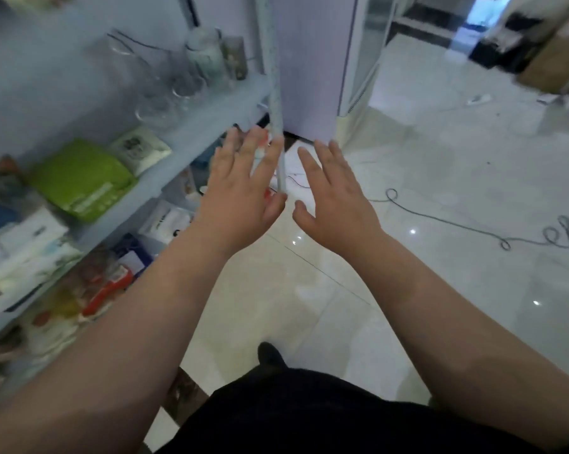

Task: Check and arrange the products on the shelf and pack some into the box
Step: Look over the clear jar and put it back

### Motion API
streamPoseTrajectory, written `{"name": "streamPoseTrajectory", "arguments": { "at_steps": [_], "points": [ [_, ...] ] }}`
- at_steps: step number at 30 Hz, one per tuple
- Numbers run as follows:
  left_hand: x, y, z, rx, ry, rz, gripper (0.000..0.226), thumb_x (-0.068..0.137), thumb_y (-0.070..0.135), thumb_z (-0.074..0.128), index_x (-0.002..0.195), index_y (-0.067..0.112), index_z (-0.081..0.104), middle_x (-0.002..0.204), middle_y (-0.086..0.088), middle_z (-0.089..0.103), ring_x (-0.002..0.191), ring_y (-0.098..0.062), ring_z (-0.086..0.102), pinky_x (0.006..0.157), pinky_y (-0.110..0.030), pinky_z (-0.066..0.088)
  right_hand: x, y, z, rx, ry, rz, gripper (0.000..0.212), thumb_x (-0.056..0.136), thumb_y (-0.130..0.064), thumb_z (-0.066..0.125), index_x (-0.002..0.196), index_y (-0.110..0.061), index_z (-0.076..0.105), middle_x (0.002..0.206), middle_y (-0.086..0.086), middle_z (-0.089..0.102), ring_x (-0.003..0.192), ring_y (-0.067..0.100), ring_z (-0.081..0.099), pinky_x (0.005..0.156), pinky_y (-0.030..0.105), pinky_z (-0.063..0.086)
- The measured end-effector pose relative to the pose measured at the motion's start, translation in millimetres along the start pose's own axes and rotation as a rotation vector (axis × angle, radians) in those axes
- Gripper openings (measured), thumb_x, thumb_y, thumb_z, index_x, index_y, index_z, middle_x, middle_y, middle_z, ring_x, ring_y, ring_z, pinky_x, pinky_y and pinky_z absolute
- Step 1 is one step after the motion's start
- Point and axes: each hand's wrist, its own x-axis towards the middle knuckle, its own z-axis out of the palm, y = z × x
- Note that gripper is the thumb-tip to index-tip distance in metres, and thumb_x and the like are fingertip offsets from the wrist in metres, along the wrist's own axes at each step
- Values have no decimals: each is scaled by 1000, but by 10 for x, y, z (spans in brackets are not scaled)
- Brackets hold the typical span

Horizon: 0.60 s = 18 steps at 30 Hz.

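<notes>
A light blue shelf unit runs along the left. Its upper board carries clear glasses and jars. The board below holds a green packet and a white packet. Lower boards carry white and red packs, blurred. My left hand is stretched forward with straight spread fingers in front of the shelf's end post, holding nothing. My right hand is beside it, fingers straight, empty, over the floor. No box is clearly in view.
A white cabinet stands just behind the shelf post. Pale glossy floor tiles spread to the right, crossed by a grey cable. A brown carton-like shape sits far right at the back. My dark shoe shows below.
</notes>
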Motion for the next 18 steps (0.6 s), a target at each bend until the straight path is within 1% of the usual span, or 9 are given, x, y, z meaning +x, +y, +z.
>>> {"name": "streamPoseTrajectory", "arguments": {
  "at_steps": [2,4,6,7,9,12,14,16,18],
  "points": [
    [81,-414,-154,25,36,-49,75,94,48,44,161,18,26,165,-20,23,153,-49,11,120,-65,21,438,-179,163,22,2,-67,72,90,-27,59,155,-2,38,159,26,36,151,48,28,121,58,30],
    [171,-788,-315,79,45,-97,76,95,48,45,161,18,24,165,-22,22,152,-49,11,119,-66,22,857,-352,310,33,-7,-135,71,90,-28,56,154,-2,39,159,27,36,151,47,28,121,58,30],
    [262,-1074,-481,124,54,-174,77,95,52,39,162,20,17,167,-19,16,154,-46,6,122,-63,17,1255,-520,415,50,-25,-195,72,89,-30,53,154,-3,39,159,27,36,151,46,27,119,62,32],
    [299,-1185,-556,132,65,-212,78,95,54,36,163,21,15,168,-18,14,154,-45,3,123,-61,15,1434,-594,454,58,-30,-218,72,89,-28,57,154,-4,38,160,27,35,152,45,26,118,62,33],
    [370,-1366,-676,132,99,-271,78,95,57,30,163,22,13,169,-16,13,155,-43,2,124,-60,14,1758,-709,521,69,-55,-257,75,89,-26,65,156,-7,36,163,24,31,154,42,22,121,60,30],
    [523,-1588,-782,137,124,-346,78,95,59,26,163,27,5,169,-13,10,156,-40,-1,125,-57,10,2235,-788,635,89,-65,-360,76,90,-28,64,157,-7,35,164,23,29,155,41,19,123,56,27],
    [671,-1711,-836,144,142,-391,78,95,61,25,162,30,-1,170,-11,6,156,-37,-7,125,-53,5,2586,-819,715,107,-60,-421,76,90,-28,68,156,-5,37,163,25,31,154,43,21,122,53,24],
    [831,-1817,-906,129,156,-450,78,96,61,27,162,33,-4,171,-6,-1,156,-31,-13,124,-47,0,2918,-861,762,132,-72,-474,77,90,-29,70,156,-5,37,163,25,30,155,42,19,122,50,22],
    [996,-1928,-984,62,185,-531,78,96,52,39,162,32,2,171,-4,2,156,-26,-13,124,-43,-1,3219,-896,805,169,-106,-511,78,91,-29,69,158,-9,34,165,22,27,156,39,16,122,50,21]
  ]
}}
